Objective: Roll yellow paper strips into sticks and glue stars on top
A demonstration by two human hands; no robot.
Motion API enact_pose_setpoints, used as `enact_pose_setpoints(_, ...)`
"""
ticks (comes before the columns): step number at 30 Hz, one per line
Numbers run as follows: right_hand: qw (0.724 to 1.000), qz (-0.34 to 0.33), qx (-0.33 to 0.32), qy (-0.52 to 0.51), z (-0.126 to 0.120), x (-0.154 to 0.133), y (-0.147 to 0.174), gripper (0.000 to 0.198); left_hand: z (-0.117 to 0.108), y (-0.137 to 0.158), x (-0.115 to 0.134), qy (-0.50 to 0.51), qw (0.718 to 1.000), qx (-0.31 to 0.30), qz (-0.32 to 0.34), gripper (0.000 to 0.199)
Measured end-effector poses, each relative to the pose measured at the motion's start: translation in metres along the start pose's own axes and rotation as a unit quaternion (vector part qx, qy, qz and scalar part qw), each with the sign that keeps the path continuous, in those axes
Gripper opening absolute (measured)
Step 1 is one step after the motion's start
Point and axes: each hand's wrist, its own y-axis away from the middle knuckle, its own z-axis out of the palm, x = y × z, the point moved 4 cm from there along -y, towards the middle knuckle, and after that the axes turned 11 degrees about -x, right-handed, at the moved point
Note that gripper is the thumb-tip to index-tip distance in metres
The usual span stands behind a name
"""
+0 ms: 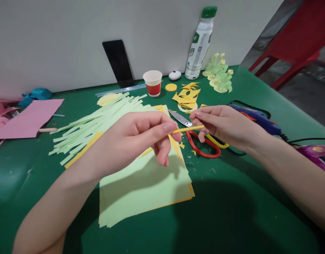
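Between thumb and forefinger, my left hand (pixel 152 135) pinches a thin rolled yellow paper strip (pixel 190 129) that points to the right. My right hand (pixel 218 123) is by the strip's free end, its thumb and forefinger pressed together; whether anything small is in that pinch is hidden. Scissors with red and yellow handles (pixel 205 154) lie on the table just under my right hand. Below my left hand rests a stack of light green and yellow paper sheets (pixel 141 194), with light green fringed paper (pixel 99 123) behind it to the left.
Yellow paper scraps (pixel 187 97), a paper cup (pixel 153 84), a white earbud case (pixel 175 75) and a bottle (pixel 201 44) stand or lie at the back. A phone (pixel 118 63) leans on the wall. Right holds a blue tool (pixel 260 120); left, pink paper (pixel 30 118).
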Motion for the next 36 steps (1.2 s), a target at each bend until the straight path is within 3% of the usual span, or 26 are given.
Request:
enact_pose_setpoints(9, 0.999, 0.002, 0.008, 0.047, -0.001, -0.002, 0.0, 0.033, -0.001, 0.0, 0.0, 0.002, 1.0, -0.002, -0.003, 0.032)
enact_pose_setpoints(14, 0.988, 0.001, 0.017, 0.155, -0.002, -0.004, 0.002, 0.046, 0.0, -0.001, 0.001, -0.004, 1.0, -0.005, -0.002, 0.032)
enact_pose_setpoints(16, 0.97, -0.008, 0.028, 0.24, -0.003, -0.002, 0.001, 0.042, 0.0, -0.002, 0.0, -0.017, 1.0, -0.004, -0.008, 0.033)
enact_pose_setpoints(20, 0.917, -0.027, 0.041, 0.395, -0.003, 0.003, -0.003, 0.013, 0.002, -0.005, -0.004, -0.026, 0.999, -0.005, -0.032, 0.032)
enact_pose_setpoints(23, 0.891, -0.038, 0.049, 0.449, 0.0, 0.001, 0.0, 0.012, 0.005, -0.007, -0.005, -0.025, 0.999, -0.009, -0.038, 0.03)
enact_pose_setpoints(26, 0.864, -0.118, 0.046, 0.487, 0.013, -0.015, 0.014, 0.005, 0.008, -0.005, -0.004, -0.058, 0.998, -0.004, -0.038, 0.031)
enact_pose_setpoints(30, 0.836, -0.259, 0.021, 0.483, 0.036, -0.038, 0.039, 0.011, 0.013, -0.001, 0.0, -0.113, 0.993, 0.004, -0.028, 0.032)
enact_pose_setpoints(36, 0.792, -0.334, 0.078, 0.506, 0.053, -0.045, 0.059, 0.013, 0.018, 0.002, 0.006, -0.174, 0.985, 0.008, 0.002, 0.026)
